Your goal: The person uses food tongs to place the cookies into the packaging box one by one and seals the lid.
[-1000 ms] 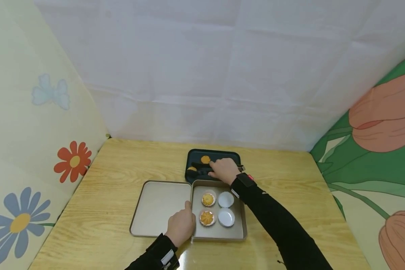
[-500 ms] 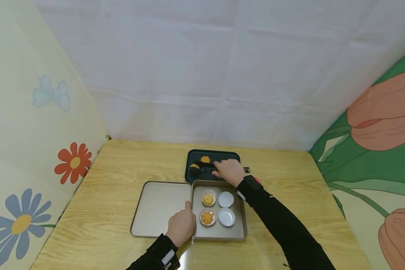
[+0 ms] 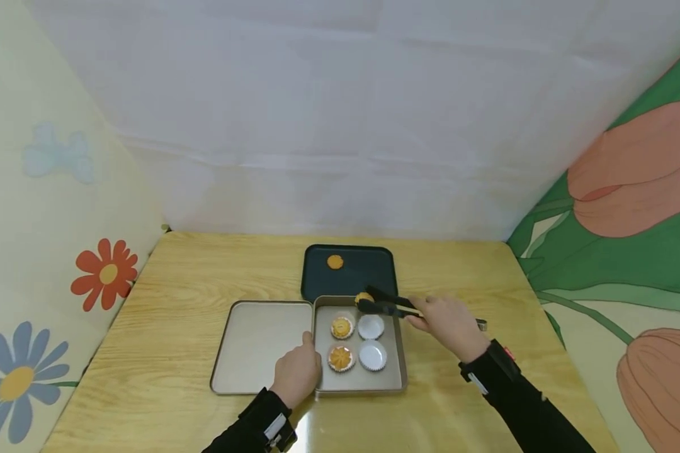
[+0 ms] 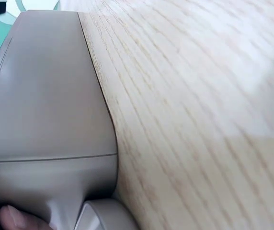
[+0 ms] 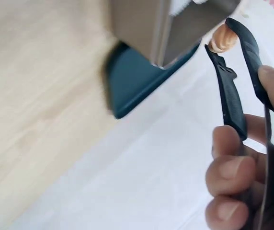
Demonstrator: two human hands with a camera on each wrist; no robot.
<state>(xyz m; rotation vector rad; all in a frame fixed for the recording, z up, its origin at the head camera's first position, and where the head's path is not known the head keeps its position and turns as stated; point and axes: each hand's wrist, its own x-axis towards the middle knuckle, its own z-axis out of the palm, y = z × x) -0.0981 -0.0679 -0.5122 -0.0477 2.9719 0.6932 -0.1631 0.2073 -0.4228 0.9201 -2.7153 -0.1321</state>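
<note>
My right hand [image 3: 447, 324] grips black-tipped tongs [image 3: 393, 308]. Pinched between the tong tips is a golden piped cookie [image 3: 364, 297], held over the far edge of an open metal tin [image 3: 393, 380]. In the right wrist view the ridged cookie [image 5: 223, 38] shows between both tips, with fingers and thumb wrapped around the tongs' arms. My left hand [image 3: 297, 371] holds the tin's near left side by the hinge, thumb on the rim. Inside the tin, two cookies [image 3: 340, 358] sit in paper cups on the left; two white paper cups [image 3: 372, 355] on the right hold nothing.
The tin's lid [image 3: 260, 349] lies folded open to the left on the wooden table [image 3: 164, 352]. Behind the tin is a dark tray [image 3: 365, 270] with one cookie [image 3: 335, 262] on it. A white cloth [image 3: 328, 126] hangs at the back.
The tongs have lifted a cookie off the dark tray and carried it right and nearer, to the tin's far edge. My left hand stays at the tin. The view has shifted slightly.
</note>
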